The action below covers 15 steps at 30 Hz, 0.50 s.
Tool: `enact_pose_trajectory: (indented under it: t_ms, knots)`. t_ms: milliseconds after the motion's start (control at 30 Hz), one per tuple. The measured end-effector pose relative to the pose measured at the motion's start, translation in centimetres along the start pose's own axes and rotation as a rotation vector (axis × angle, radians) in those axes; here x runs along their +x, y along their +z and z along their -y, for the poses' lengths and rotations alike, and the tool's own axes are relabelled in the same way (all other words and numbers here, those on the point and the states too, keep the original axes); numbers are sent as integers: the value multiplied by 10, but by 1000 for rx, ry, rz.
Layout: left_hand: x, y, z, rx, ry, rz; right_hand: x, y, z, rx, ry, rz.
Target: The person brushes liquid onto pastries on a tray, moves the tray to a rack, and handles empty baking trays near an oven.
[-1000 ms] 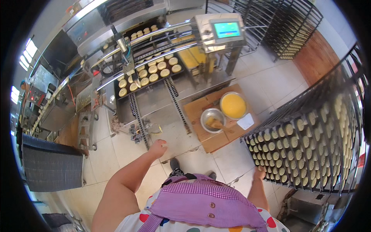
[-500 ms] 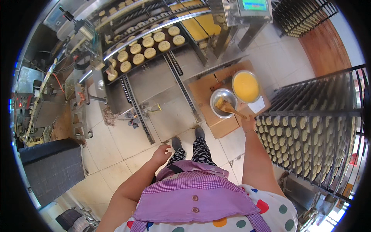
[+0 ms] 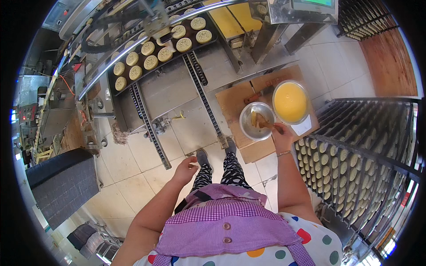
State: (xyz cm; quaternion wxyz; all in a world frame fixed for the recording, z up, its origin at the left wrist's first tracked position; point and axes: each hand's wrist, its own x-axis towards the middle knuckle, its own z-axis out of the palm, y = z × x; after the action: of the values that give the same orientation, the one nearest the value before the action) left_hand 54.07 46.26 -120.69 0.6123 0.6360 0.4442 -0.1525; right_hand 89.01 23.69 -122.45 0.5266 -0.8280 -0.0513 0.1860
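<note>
Tiled bakery floor (image 3: 133, 168); black wheeled rack of pale round cakes (image 3: 350, 168) right of wooden board (image 3: 239, 104); on board, yellow-filled steel bowl (image 3: 290, 102), smaller steel bowl (image 3: 256, 120); right hand (image 3: 282, 134), newly arrived, fingers closed round wooden-handled brush (image 3: 262, 123) in smaller bowl; left hand (image 3: 186, 167) empty, fingers loosely spread

Two bowls (image 3: 258, 120), one brush (image 3: 262, 123)
</note>
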Motion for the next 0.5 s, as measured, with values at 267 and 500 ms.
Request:
enact_pose_trajectory:
  t_ms: [267, 500]
  knots:
    - [8, 18, -27, 42, 28, -18, 39, 63, -86, 7, -207, 175]
    - [8, 13, -27, 22, -46, -85, 55, 21, -17, -139, -177, 115]
